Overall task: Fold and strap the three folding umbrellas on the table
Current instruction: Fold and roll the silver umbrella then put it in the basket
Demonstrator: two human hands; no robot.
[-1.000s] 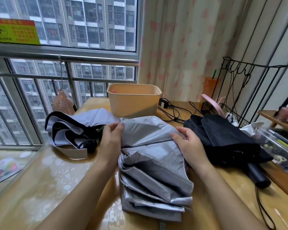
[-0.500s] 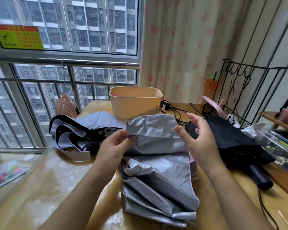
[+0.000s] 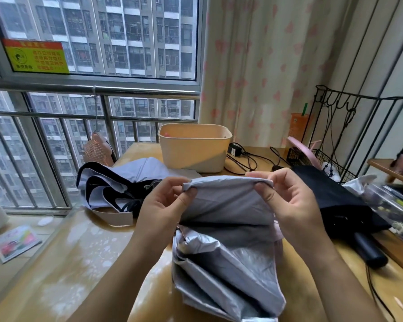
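A silver folding umbrella (image 3: 228,259) lies in front of me on the wooden table (image 3: 84,270), its canopy in loose pleats. My left hand (image 3: 165,203) pinches the left end of its lifted top edge. My right hand (image 3: 286,201) pinches the right end of that edge, so one panel hangs stretched between them above the table. A white-and-black umbrella (image 3: 117,184) lies crumpled to the left. A black umbrella (image 3: 335,201) with its handle toward me lies to the right.
A beige plastic bin (image 3: 193,149) stands behind the umbrellas. Black cables and a charger (image 3: 244,156) lie right of it. A black wire rack (image 3: 335,140) and a shelf of clutter (image 3: 395,201) stand at the right. Window railing (image 3: 56,145) runs along the left.
Both hands have lifted the silver canopy's top edge from the table and pulled it taut between them. My view has tilted slightly upward.
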